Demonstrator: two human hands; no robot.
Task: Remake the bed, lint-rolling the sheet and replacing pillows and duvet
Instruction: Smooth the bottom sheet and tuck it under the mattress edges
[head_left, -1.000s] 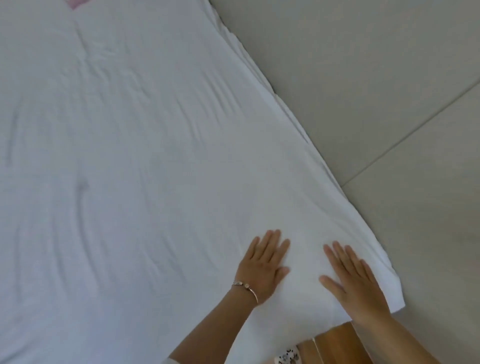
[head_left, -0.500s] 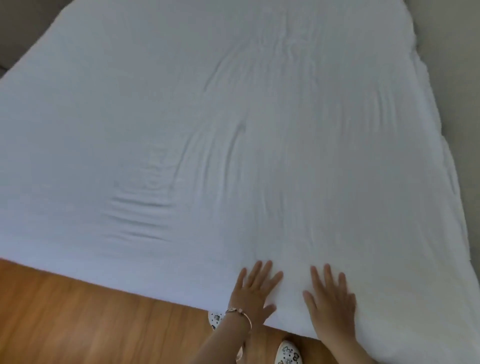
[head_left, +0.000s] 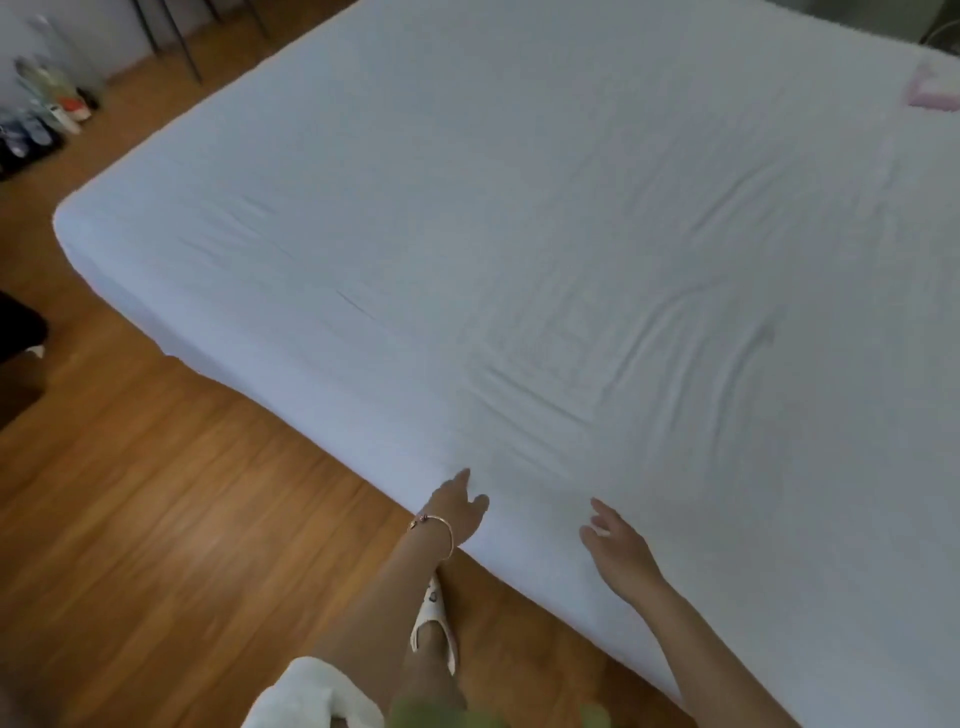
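Observation:
A white sheet (head_left: 545, 218) covers the whole mattress and shows shallow wrinkles near its near edge. My left hand (head_left: 457, 506), with a thin bracelet on the wrist, reaches to the sheet's near edge with fingers extended. My right hand (head_left: 618, 551) hovers over or lightly touches the sheet a little to the right, fingers relaxed and spread. Neither hand holds anything. A pink object (head_left: 932, 91) lies at the far right corner of the bed. No pillow or duvet is in view.
Wooden floor (head_left: 156, 519) runs along the bed's near and left sides. Bottles and small items (head_left: 44, 104) stand by the wall at far left. A dark object (head_left: 18, 332) sits at the left edge. My slippered foot (head_left: 434, 618) stands beside the bed.
The view has swung left, now showing the bed's left corner and floor. Both hands have lifted from lying flat on the sheet and shifted along the near edge.

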